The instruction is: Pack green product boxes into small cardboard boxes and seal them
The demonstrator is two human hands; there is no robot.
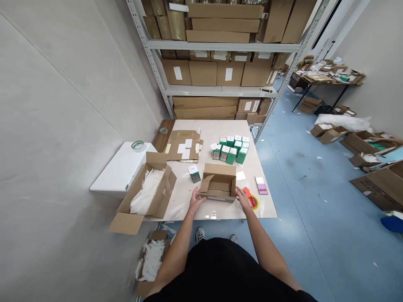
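Grip: left hand and right hand hold opposite sides of the open carton on the desk. Tape dispenser: just beside right hand. Green boxes: beyond carton. Larger box: at left.

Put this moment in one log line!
left hand: small carton, left side; right hand: small carton, right side; small carton: open; green box cluster: behind small carton; tape dispenser: beside right hand

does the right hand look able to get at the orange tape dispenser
Probably yes: the orange tape dispenser lies just beside the right hand, with nothing visible between them, though the hand would likely have to leave the open cardboard box first.
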